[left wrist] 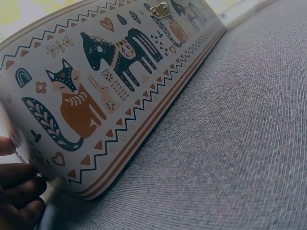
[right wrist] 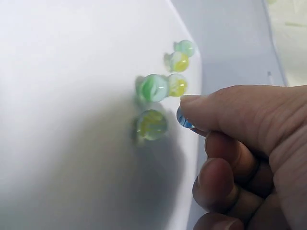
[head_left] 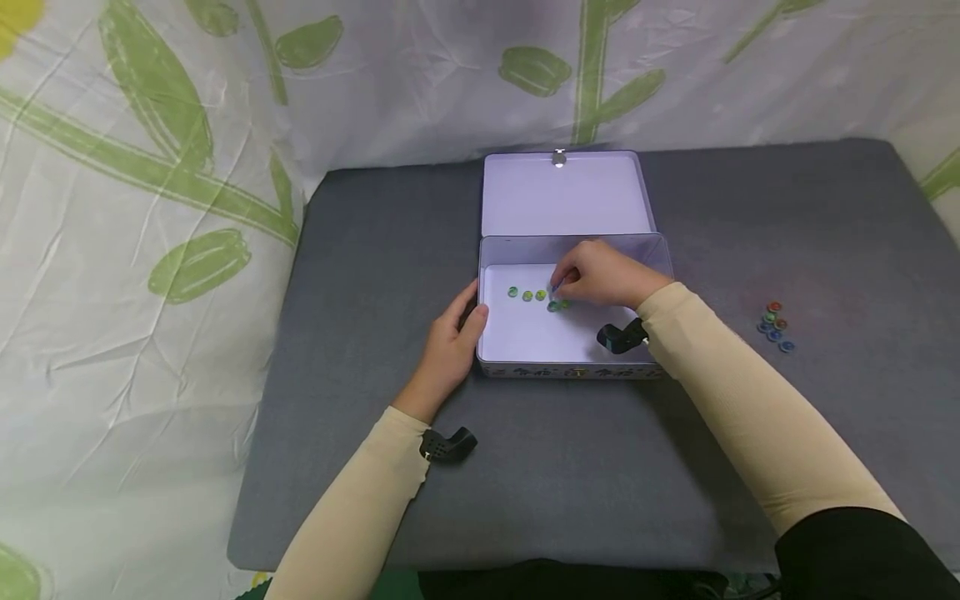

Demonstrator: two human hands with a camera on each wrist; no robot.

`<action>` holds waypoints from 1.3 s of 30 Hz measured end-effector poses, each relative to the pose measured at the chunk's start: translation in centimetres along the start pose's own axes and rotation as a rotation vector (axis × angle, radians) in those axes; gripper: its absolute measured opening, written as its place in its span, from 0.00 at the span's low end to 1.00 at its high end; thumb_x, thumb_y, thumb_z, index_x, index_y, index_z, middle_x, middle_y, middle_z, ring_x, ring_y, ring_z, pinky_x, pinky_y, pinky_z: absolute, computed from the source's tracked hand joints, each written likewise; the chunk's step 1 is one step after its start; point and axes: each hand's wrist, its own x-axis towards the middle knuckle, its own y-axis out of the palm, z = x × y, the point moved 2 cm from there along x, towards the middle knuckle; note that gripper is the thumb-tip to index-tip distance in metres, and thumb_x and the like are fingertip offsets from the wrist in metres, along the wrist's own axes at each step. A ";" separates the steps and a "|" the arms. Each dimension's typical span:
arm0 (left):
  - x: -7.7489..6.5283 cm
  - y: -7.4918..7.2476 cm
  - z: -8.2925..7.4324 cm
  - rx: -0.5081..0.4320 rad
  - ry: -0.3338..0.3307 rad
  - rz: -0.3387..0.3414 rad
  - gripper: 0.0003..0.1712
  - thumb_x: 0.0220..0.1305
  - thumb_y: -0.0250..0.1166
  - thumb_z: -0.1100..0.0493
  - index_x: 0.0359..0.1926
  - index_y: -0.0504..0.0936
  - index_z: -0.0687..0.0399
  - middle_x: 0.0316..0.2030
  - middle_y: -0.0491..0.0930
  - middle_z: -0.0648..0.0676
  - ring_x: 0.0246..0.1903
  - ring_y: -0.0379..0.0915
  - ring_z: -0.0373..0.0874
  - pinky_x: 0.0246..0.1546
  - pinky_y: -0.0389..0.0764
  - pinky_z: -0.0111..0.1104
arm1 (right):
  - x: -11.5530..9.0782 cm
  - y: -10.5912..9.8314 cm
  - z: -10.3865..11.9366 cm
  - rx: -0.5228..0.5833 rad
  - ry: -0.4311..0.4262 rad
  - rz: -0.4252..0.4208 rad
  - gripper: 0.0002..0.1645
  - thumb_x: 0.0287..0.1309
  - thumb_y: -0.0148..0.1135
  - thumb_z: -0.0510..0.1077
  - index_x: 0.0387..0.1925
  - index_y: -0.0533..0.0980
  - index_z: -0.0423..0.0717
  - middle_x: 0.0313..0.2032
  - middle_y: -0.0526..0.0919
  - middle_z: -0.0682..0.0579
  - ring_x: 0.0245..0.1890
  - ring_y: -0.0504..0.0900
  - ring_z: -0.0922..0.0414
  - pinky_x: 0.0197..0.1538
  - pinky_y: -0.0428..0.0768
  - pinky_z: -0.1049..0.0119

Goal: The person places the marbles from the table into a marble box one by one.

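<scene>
A hinged tin box (head_left: 525, 342) with a white inside lies open on the table, its lid tipped back. My left hand (head_left: 448, 346) rests against the box's left side; in the left wrist view its fingers touch the corner of the printed wall. Over the inside of the box, my right hand (head_left: 603, 275) pinches a blue marble (right wrist: 184, 118) between thumb and fingers. Several marbles stand on the box floor, among them a green-swirled marble (right wrist: 153, 88), a yellowish marble (right wrist: 152, 125) and a pale green marble (head_left: 513, 292) at the left end of the row.
Several red, green and blue marbles (head_left: 773, 327) lie grouped on the grey table (head_left: 750, 433) right of the box. Behind the box stands its raised lid (head_left: 566, 196) with a metal clasp (head_left: 558, 158). A leaf-patterned curtain (head_left: 420, 92) hangs along the back and left.
</scene>
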 end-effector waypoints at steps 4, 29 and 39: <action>0.0 -0.1 0.0 -0.008 -0.003 -0.004 0.33 0.82 0.53 0.52 0.80 0.63 0.61 0.76 0.67 0.62 0.76 0.61 0.52 0.76 0.63 0.50 | 0.3 0.2 -0.2 -0.017 -0.002 0.009 0.08 0.61 0.72 0.35 0.41 0.89 0.36 0.33 0.87 0.49 0.33 0.77 0.56 0.37 0.75 0.65; -0.2 -0.1 0.0 0.022 -0.001 0.002 0.34 0.82 0.52 0.47 0.80 0.64 0.58 0.77 0.66 0.59 0.78 0.58 0.49 0.78 0.59 0.49 | 0.0 -0.1 -0.3 -0.008 0.012 -0.010 0.12 0.63 0.71 0.36 0.46 0.88 0.35 0.36 0.88 0.47 0.35 0.79 0.54 0.40 0.78 0.61; -0.2 -0.1 -0.1 0.013 -0.020 0.003 0.34 0.81 0.53 0.48 0.80 0.64 0.57 0.76 0.67 0.59 0.77 0.60 0.50 0.77 0.61 0.49 | -0.5 -1.2 0.1 0.048 -0.010 -0.101 0.09 0.63 0.69 0.36 0.43 0.88 0.37 0.27 0.80 0.50 0.29 0.72 0.55 0.35 0.71 0.62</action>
